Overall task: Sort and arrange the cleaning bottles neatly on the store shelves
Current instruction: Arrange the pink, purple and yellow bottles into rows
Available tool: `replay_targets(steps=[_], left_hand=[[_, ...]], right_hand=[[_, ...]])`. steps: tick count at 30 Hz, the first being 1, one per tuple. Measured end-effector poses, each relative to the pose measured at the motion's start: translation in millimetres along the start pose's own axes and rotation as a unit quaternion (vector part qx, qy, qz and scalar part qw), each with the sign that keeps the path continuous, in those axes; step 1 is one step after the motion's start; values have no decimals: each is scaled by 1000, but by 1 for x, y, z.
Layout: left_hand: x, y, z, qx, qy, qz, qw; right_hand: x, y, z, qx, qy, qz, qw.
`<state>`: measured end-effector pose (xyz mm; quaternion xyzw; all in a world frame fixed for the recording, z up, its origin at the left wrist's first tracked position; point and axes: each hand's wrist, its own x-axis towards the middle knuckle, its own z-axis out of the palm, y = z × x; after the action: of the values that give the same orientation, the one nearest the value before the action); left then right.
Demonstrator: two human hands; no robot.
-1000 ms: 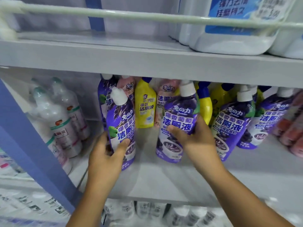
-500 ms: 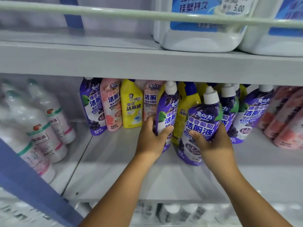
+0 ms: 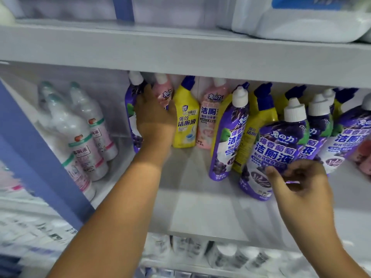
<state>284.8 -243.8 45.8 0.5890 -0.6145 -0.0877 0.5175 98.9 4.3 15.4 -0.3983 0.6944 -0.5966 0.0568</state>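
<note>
Purple, pink and yellow toilet-cleaner bottles stand on the middle shelf. My left hand reaches to the back left. Its fingers lie against a purple bottle and its thumb is beside a pink bottle; no grip shows. A yellow bottle and another pink bottle stand to their right. My right hand hovers at the front purple bottle, which leans among other purple bottles. The thumb tip touches its label and the fingers are loosely curled. Another purple bottle stands alone left of it.
White bottles with green caps fill the bay to the left, behind a blue upright. Large white jugs sit on the shelf above. Red-pink bottles are at the far right. More blurred bottles line the shelf below.
My left hand let go of the middle purple bottle and moved left to the back row. My right hand loosened from the front purple bottle, which now leans on the shelf.
</note>
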Motion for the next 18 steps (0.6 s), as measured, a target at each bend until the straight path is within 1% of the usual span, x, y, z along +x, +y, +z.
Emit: replay_targets(steps=[2,5,8,11,13,15,18], left_hand=[[5,8,2,73,-24,-37,996],[10,15,7,109,-57,-57,991],[5,8,12,77,-100,-86,988],[-5,-2,4,16,-98,-87,991],[-15,-6,-11,-19,-93,-67,993],[-31,-10,-34,-55,-105,-47,992],[-56,-13,-67,-51,-124,-65,989]], right_hand=[[-7,-14,6,31,-26,-13,999],[-12,-30,22,65,-85,-29,994],[-7,-55,45,120,-157,-17,980],[8,-82,76,155,-192,-18,969],[23,-99,96,134,-212,-43,967],[39,-106,116,61,-212,-67,973],[63,-111,150,-24,-180,-39,983]])
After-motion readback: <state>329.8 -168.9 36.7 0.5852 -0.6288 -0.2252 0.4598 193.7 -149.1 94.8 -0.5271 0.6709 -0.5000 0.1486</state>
